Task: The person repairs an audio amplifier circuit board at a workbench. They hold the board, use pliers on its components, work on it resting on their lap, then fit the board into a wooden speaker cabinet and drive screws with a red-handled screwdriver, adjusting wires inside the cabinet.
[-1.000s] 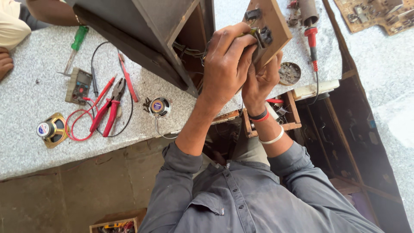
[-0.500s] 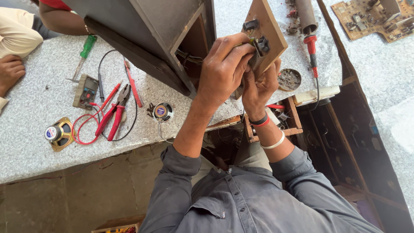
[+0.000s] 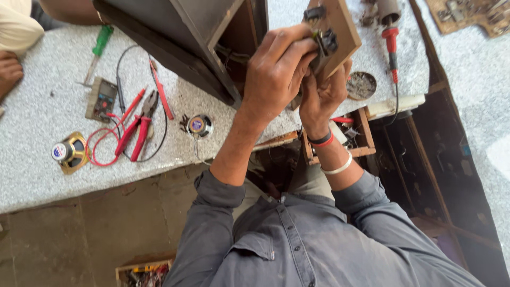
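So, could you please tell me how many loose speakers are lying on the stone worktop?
2: a larger speaker with a gold frame near the left edge, and a small round speaker beside the wooden cabinet. Others may be hidden behind it.

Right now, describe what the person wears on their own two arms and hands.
Both arms wear grey shirt sleeves pushed up to the elbows, forearms bare. The left hand carries no ring or band. The right wrist bears a black-and-red band, and a pale bangle below it. No gloves.

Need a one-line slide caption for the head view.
Both hands, left and right, grip a small wooden panel beside pliers.
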